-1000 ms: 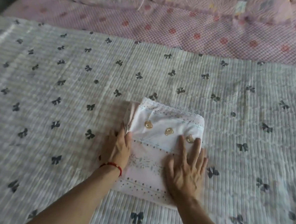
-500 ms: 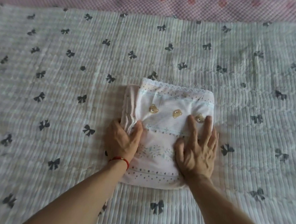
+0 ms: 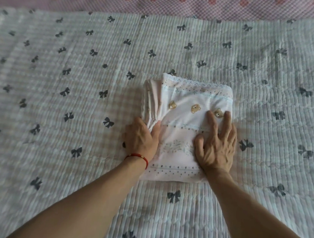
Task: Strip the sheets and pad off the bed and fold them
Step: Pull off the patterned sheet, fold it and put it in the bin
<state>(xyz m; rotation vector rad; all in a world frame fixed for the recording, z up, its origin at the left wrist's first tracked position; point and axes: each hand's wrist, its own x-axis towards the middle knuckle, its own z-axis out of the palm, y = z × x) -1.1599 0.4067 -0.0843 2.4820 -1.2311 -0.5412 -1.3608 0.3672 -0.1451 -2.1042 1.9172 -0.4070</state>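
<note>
We had the folded sheet (image 3: pixel 186 124) lying in the middle of the bow-print pad (image 3: pixel 65 98) on the bed. Our right hand (image 3: pixel 216 145) pressed flat on its right half, fingers straight and spread. Our left hand (image 3: pixel 141 139) gripped the bunched layers at its left edge, thumb on top.

I see only a red string bracelet (image 3: pixel 139 157) just behind the hands, circling the left wrist, with small gold beads.
</note>
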